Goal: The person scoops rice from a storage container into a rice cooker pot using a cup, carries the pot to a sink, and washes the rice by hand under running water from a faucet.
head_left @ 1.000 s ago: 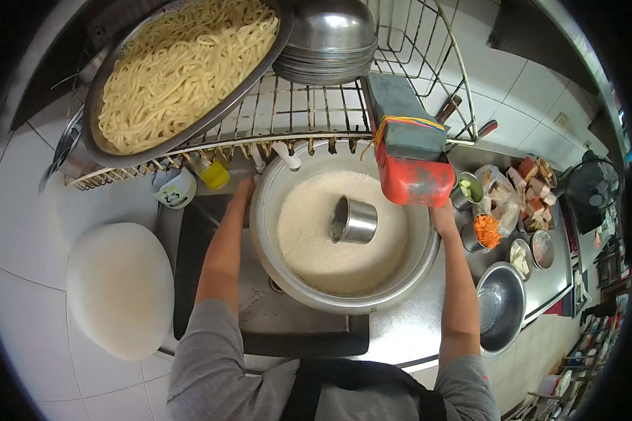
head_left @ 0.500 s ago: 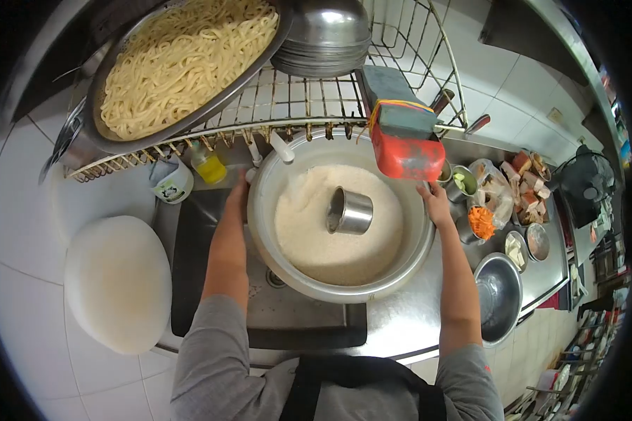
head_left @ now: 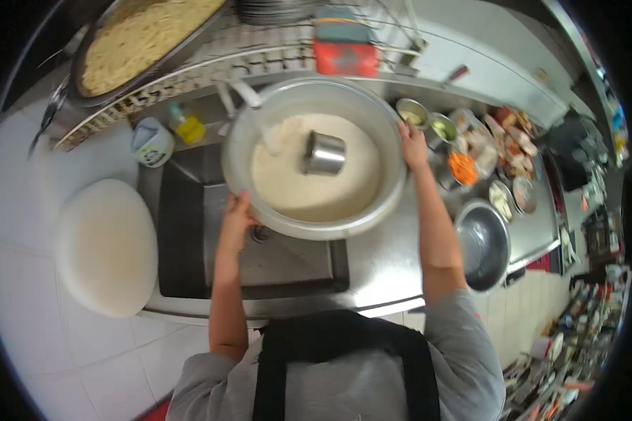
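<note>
A large round metal pot point(head_left: 316, 230) sits over the back edge of the sink, with white rice point(head_left: 288, 179) and water inside. In the rice lies a tilted steel cup point(head_left: 326, 154). My left hand point(head_left: 237, 212) grips the pot's lower left rim, fingers bent round it. On the opposite side my right hand point(head_left: 413, 144) has its fingers closed on the right rim. A white faucet spout point(head_left: 246, 92) reaches over the pot's back left edge, and a stream of water seems to fall from it into the rice.
Above stands a wire rack point(head_left: 260, 59) with a pan of noodles point(head_left: 137, 49) and a red scoop point(head_left: 345, 59). Bowls of carrot point(head_left: 463, 169) and other food stand right, beside an empty steel bowl point(head_left: 482, 245). The sink point(head_left: 288, 266) is in front; a white lid-like disc point(head_left: 107, 245) is left.
The view has shifted, so the rack and counter appear higher. My left hand has moved from the pot's upper left side to its lower left rim. Water now appears at the spout.
</note>
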The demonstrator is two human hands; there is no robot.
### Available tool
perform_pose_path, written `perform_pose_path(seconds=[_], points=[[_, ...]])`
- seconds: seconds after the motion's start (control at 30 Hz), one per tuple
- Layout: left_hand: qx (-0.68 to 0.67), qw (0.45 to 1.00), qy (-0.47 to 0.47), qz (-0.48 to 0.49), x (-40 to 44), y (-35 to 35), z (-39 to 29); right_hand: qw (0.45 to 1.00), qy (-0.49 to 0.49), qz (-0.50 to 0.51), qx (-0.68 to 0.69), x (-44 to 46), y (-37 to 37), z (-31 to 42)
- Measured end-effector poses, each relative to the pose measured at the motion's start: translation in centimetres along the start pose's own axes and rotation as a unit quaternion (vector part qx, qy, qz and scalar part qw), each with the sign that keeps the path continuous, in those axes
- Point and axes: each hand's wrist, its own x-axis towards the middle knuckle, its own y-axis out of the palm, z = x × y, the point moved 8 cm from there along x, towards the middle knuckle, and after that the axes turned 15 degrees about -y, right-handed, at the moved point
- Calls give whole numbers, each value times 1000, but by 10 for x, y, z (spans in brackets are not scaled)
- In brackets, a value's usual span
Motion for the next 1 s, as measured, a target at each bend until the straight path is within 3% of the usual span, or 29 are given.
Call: perform_pose_path(seconds=[0.03, 0.07, 0.1, 0.13, 0.17, 0.2, 0.23, 0.27, 0.3, 0.33, 0.37, 0.4, 0.43, 0.5, 0.53, 0.57, 0.63, 0.7, 0.8, 1.0], points=[[-18, 1000, 5, 19, 6, 0, -2, 969, -68, -126, -201, -12, -11, -13], [-1, 1000, -3, 12, 4, 1, -3, 914, -190, -245, -261, -45, -27, 8], [18, 1000, -12, 6, 3, 0, -5, 973, -130, -171, -85, -70, -36, 3], [19, 1000, -21, 13, 9, -2, -1, 988, -66, -95, 99, -108, -37, 7], [21, 999, -31, 17, 14, -5, 3, 917, 121, -97, 368, -163, -20, -10], [26, 999, -38, 25, 16, -5, 6, 824, 163, -72, 538, -206, -18, 4], [31, 998, -42, 30, 17, -6, 5, 720, 273, -119, 627, -251, -16, -7], [35, 998, -45, 32, 18, -7, 6, 648, 338, -156, 664, -292, -18, -36], [31, 998, -45, 37, 20, -10, 8, 612, 395, -233, 644, -326, -36, -60], [26, 998, -43, 40, 24, -12, 9, 639, 371, -321, 593, -343, -64, -80], [21, 998, -40, 42, 25, -12, 9, 616, 376, -378, 580, -367, -78, -137], [20, 998, -38, 46, 25, -7, 9, 589, 385, -452, 549, -378, -104, -149], [17, 998, -35, 45, 23, -4, 7, 591, 349, -428, 588, -379, -117, -172], [11, 998, -29, 49, 21, -9, 9, 688, 383, -417, 455, -397, -138, -231], [8, 998, -26, 58, 24, -11, 11, 710, 356, -355, 493, -393, -146, -250], [21, 999, -31, 23, 21, -12, 9, 741, 334, -390, 434, -398, -167, -265], [29, 999, -32, 24, 13, -4, 1, 765, 353, -289, 455, -394, -186, -217], [50, 998, -43, 20, 13, -5, 0, 812, 410, -164, 382, -401, -214, -154], [57, 997, -51, 31, 7, 1, -7, 832, 460, -11, 309, -390, -216, -69], [69, 994, -62, 64, 4, 3, -9, 776, 489, 320, 237, -357, -113, 14]])
